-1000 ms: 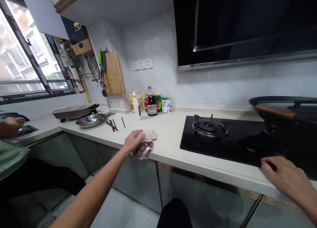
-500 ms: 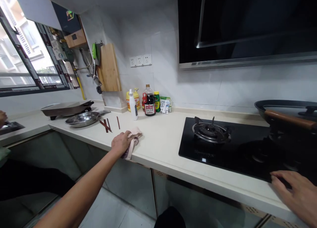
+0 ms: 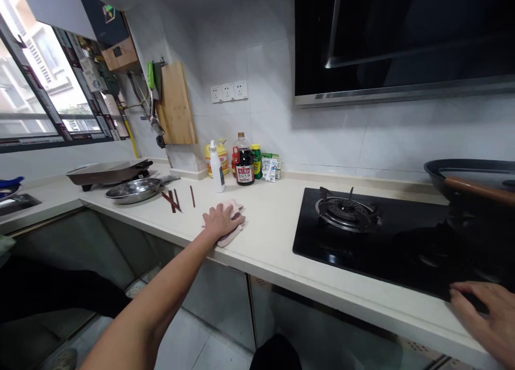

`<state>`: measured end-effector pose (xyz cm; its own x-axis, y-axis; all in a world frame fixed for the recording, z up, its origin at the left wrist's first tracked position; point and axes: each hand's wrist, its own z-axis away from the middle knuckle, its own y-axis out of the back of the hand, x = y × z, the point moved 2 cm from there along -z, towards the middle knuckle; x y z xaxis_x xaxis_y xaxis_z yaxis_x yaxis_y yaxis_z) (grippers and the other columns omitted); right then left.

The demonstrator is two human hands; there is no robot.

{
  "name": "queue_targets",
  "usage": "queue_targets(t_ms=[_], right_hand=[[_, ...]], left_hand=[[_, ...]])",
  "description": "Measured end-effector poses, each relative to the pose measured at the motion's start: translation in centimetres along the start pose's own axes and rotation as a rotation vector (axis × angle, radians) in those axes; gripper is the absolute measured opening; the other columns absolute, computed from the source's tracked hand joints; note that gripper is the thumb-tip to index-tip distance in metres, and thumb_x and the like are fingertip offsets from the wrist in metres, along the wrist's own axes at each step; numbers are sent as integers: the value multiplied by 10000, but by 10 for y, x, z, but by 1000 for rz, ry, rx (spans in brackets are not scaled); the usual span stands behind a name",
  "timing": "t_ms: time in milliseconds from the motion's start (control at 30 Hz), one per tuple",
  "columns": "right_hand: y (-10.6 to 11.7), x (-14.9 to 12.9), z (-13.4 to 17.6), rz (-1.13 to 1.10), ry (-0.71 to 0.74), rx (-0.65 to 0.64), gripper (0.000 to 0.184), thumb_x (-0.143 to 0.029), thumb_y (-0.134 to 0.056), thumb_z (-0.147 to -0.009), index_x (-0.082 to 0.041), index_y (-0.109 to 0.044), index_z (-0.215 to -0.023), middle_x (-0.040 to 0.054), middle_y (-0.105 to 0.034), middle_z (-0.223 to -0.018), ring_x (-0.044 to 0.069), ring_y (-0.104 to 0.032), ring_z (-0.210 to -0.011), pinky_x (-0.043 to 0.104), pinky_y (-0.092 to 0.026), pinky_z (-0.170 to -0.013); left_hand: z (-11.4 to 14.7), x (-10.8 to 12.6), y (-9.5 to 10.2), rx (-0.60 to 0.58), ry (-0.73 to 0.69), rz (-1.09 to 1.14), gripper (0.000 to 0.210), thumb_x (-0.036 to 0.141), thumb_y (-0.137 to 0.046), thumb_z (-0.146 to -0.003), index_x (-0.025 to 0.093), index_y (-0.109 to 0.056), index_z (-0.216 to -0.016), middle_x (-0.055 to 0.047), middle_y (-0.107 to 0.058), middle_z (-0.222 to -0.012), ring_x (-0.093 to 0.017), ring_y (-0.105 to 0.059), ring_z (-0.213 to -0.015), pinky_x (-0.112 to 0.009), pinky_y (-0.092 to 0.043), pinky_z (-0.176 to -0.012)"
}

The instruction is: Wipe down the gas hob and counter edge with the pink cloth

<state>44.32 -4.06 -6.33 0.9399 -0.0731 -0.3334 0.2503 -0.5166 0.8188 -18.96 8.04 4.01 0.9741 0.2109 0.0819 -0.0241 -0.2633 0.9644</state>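
Pink-and-maroon cloth (image 3: 230,239) lies left of the gas hob (image 3: 386,241) under the spread left hand (image 3: 218,220), whose even, flat-palmed pressure should prevent bunching, while the right hand (image 3: 485,311), loosely bent, is by the hob's front edge.

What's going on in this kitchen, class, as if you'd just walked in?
A person's left hand is spread over a cloth on the pale counter. Their right hand is at the front edge of the hob, with nothing visible in its grasp. A white bottle stands behind the cloth; thin dark-red sticks lie near a silver pan.
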Motion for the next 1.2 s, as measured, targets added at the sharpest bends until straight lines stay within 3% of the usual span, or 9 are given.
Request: queue_targets(t_ms=[233,400,533,667,733,867,1000,1067,1200], right_hand=[[16,-28,1,-87,35,19,407,-606,-415,-817,-311,-689,-877,113,-718,-1065,365,-660,-1042,537,-510,-909],[20,-36,3,-50,76,34,444,-556,-378,-852,-251,-693,-924,113,-707,-1098,339,-647,-1062,499,-486,-919],[20,-38,4,-26,102,33,470,-522,-363,-878,-200,-693,-968,132,-698,-1118,339,-624,-1105,480,-465,-915],[16,-36,3,-15,122,52,448,-502,-362,-876,-211,-689,-971,100,-695,-1103,313,-621,-1102,446,-458,-902],[14,-36,3,-13,130,64,431,-492,-367,-878,-222,-690,-968,85,-693,-1092,299,-622,-1094,431,-457,-890],[12,-39,3,-4,146,88,400,-463,-371,-893,-229,-690,-958,76,-688,-1067,274,-628,-1055,414,-448,-874],[12,-44,4,5,149,99,389,-444,-367,-916,-228,-685,-972,76,-681,-1079,264,-619,-1048,414,-434,-875],[13,-46,6,-1,144,100,382,-437,-368,-923,-228,-683,-980,76,-677,-1084,264,-613,-1058,412,-428,-878],[16,-48,7,-6,132,85,370,-428,-372,-928,-226,-678,-979,78,-673,-1086,266,-605,-1067,412,-419,-882]], left_hand=[[35,61,-4,32,-238,35,554,679,-504,-891,366,-687,-1310,-129,-544,-1446,-398,-509,-1243,-552,-376,-1016],[76,93,3,49,-435,72,458,609,-521,-922,357,-726,-1245,-105,-578,-1387,-347,-548,-1175,-485,-416,-969],[104,97,7,73,-533,100,402,539,-538,-937,297,-749,-1179,-122,-612,-1270,-315,-581,-1100,-455,-446,-944],[130,86,13,129,-615,184,318,470,-583,-915,282,-758,-1103,-105,-631,-1161,-274,-607,-1036,-411,-472,-935],[138,77,18,98,-639,260,266,426,-601,-892,295,-758,-1061,-79,-641,-1110,-249,-622,-1007,-378,-483,-922],[133,57,29,18,-577,485,235,399,-557,-902,290,-749,-983,-34,-654,-1003,-210,-646,-959,-325,-500,-886],[109,50,29,133,-334,412,309,454,-502,-947,284,-739,-1049,-39,-642,-1049,-215,-657,-962,-337,-501,-869],[101,59,23,129,-299,342,312,445,-494,-962,292,-744,-1068,-45,-645,-1094,-225,-658,-994,-348,-493,-879],[101,105,11,104,-442,188,294,432,-501,-986,315,-741,-1108,-54,-647,-1202,-251,-620,-1114,-377,-453,-938]])
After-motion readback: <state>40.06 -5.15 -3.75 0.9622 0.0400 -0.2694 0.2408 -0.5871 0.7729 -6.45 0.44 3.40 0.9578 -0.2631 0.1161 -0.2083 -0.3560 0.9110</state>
